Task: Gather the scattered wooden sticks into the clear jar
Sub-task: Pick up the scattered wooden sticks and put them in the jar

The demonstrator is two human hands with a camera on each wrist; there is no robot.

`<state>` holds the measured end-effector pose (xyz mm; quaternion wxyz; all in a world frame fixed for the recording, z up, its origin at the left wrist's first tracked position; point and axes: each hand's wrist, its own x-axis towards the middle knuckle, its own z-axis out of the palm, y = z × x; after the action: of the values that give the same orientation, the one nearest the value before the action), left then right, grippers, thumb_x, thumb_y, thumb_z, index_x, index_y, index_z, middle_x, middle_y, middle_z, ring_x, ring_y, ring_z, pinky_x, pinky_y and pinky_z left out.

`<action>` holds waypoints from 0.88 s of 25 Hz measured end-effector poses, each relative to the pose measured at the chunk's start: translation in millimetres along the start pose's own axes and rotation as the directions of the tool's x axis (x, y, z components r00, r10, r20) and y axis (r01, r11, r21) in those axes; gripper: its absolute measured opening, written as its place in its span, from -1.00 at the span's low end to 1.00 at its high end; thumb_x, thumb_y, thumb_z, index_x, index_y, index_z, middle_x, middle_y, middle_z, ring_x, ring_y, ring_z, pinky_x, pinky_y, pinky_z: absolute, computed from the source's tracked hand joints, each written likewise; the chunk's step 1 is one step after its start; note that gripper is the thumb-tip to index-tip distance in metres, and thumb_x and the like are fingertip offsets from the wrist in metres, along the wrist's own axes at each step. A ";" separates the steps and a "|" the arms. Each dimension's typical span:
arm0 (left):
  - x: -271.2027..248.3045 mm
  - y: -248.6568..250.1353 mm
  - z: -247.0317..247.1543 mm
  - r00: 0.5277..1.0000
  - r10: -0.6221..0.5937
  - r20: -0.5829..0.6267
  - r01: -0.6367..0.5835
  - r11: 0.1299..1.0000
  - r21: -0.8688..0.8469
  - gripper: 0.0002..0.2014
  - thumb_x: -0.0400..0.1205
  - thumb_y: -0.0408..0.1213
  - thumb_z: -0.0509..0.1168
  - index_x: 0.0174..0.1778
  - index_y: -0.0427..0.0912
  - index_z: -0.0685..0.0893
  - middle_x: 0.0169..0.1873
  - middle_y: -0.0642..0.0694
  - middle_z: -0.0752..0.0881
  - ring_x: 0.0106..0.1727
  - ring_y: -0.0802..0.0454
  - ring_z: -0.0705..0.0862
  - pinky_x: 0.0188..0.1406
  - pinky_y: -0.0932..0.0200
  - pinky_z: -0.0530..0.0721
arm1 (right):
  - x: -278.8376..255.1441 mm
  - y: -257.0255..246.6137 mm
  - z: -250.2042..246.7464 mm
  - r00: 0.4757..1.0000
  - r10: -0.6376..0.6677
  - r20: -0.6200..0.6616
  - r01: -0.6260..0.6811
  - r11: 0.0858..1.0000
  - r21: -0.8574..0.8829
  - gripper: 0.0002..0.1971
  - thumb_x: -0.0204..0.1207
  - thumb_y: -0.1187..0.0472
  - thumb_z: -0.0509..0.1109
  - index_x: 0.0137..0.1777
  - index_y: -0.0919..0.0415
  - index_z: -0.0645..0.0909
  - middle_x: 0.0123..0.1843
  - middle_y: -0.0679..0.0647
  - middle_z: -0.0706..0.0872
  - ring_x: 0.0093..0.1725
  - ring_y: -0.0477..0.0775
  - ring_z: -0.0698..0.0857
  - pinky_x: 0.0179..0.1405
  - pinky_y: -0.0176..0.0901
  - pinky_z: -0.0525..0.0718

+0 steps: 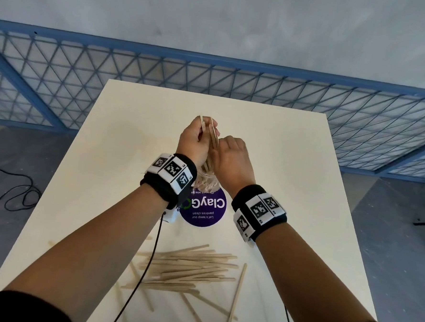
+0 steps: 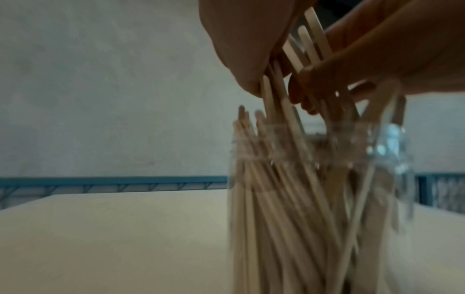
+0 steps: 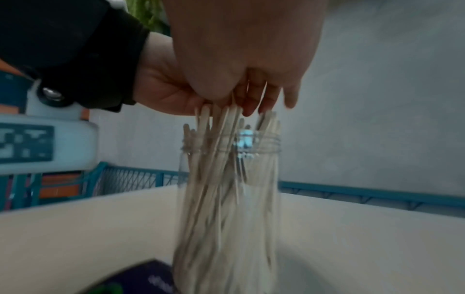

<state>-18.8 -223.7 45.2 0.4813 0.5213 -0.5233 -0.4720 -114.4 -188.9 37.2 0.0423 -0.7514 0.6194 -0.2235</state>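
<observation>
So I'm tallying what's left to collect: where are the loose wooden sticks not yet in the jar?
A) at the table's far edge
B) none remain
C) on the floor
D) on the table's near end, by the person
D: the head view shows the loose sticks lying on the table near the person, short of the jar.

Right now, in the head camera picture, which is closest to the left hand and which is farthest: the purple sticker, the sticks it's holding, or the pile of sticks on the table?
From the left hand:
1. Held sticks, in its fingers, above the jar.
2. Purple sticker, flat on the table just behind the wrists.
3. Stick pile, at the table's near edge, between the forearms.
</observation>
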 end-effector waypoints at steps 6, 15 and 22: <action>-14.2 -11.9 -3.6 0.989 0.150 0.013 -0.151 0.982 0.118 -0.35 0.56 -0.61 0.15 0.21 0.37 0.37 -0.09 0.08 0.58 -0.49 0.27 0.50 -0.38 0.46 0.59 | -7.6 14.5 1.9 0.975 0.185 0.127 -0.204 0.965 0.162 -0.61 0.63 0.18 0.17 0.39 0.36 0.41 0.32 0.27 0.52 0.34 0.27 0.45 0.44 0.09 0.40; -28.6 -22.5 -8.4 0.875 0.273 0.399 -0.462 0.716 0.523 -0.46 0.54 -0.17 -0.05 0.34 -0.26 0.60 0.22 -0.28 0.70 0.19 -0.20 0.70 0.19 -0.03 0.69 | -12.3 13.8 1.8 0.948 0.311 0.072 -0.301 0.796 0.526 -0.51 0.63 0.35 0.10 0.56 0.16 0.23 0.42 0.22 0.52 0.34 0.16 0.56 0.35 -0.06 0.55; -30.4 -31.0 -11.5 0.806 0.278 0.522 -0.581 0.540 0.609 -0.49 0.63 -0.12 -0.08 0.19 -0.28 0.71 0.28 -0.23 0.69 0.39 -0.17 0.60 0.53 -0.09 0.28 | -6.1 20.6 1.9 0.979 0.194 0.060 -0.201 0.882 0.427 -0.61 0.61 0.42 0.10 0.44 0.33 0.42 0.41 0.24 0.50 0.39 0.15 0.50 0.43 -0.22 0.44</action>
<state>-4.7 -193.6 15.0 0.2208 0.4257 -0.8615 -0.1670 -133.3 -188.3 26.7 0.2347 -0.6583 0.6274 -0.3434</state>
